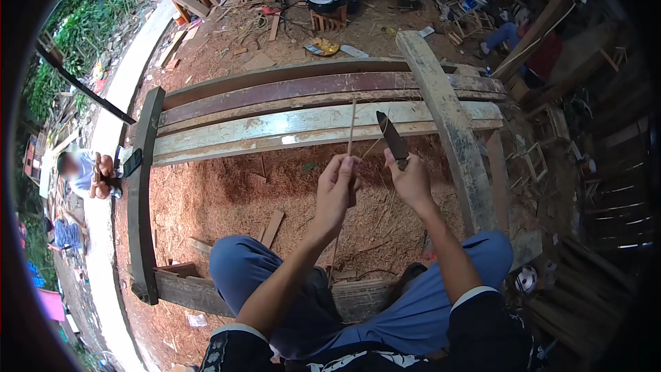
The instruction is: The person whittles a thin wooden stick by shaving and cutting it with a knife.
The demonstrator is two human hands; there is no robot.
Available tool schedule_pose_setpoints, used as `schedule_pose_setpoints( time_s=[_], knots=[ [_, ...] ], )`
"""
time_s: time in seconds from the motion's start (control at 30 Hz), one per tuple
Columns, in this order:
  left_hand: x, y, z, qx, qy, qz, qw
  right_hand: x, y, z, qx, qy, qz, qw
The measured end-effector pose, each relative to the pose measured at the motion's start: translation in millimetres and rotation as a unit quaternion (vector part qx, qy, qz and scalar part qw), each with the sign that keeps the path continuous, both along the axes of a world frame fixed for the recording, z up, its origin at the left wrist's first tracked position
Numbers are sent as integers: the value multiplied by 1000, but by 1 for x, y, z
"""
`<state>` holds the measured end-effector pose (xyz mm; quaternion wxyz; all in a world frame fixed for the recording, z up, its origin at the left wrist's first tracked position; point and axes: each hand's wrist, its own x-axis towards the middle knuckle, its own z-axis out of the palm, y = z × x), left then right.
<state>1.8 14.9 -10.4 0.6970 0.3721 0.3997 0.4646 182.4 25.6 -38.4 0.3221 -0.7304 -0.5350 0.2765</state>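
Note:
Near the middle of the head view, my left hand (pixel 337 189) is closed round a thin wooden strip (pixel 352 127), which points up past the fingers and continues below the hand. To its right my right hand (pixel 413 180) grips a dark, broad-bladed knife (pixel 392 139) by its lower end, the blade pointing up and slightly left. The blade and the strip are apart. A thin sliver (pixel 372 147) slants between the two hands. Behind them lies a pale wooden beam (pixel 275 124) of the bench frame.
A thick beam (pixel 444 107) crosses the frame at right, and an upright post (pixel 143 193) stands left with a phone (pixel 133 162) near it. Wood shavings (pixel 227 200) cover the ground. People sit at the back, at far left and at upper right.

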Motion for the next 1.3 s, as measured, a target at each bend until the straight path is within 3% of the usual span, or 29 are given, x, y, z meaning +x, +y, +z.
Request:
schedule_pose_setpoints(
  time_s=[0.17, 0.27, 0.4, 0.47, 0.8, 0.9, 1.0, 1.1, 1.23, 1.3],
  knots=[
    [-11, 12, -8, 41, 79, 58, 994, 6, -3, 3, -55, -6, -36, 998],
    [-16, 17, 4, 114, 84, 105, 984, 11, -8, 14, -4, -56, -17, 998],
    [-22, 15, 10, 53, 59, 88, 993, 16, -9, 4, 42, -53, -17, 998],
    [-23, 18, 6, 79, 84, 98, 989, 20, -9, 1, 57, -16, -7, 998],
    [-31, 21, 23, -40, -18, 83, 996, 22, -17, 23, 178, -242, -25, 953],
    [-33, 18, 28, -28, -52, 73, 996, 15, -18, 23, 183, -108, 16, 977],
    [-35, 17, 34, -23, -60, 68, 996, -15, -21, 64, 60, 5, 2, 998],
    [-35, 16, 45, -18, -60, 61, 996, -43, -18, 82, 136, 8, 28, 990],
    [-39, 20, 61, -10, -77, 52, 996, -68, -12, 137, 115, -72, 106, 985],
    [-44, 25, 64, -28, -116, 42, 992, -69, -13, 154, 110, -46, 141, 983]
  ],
)
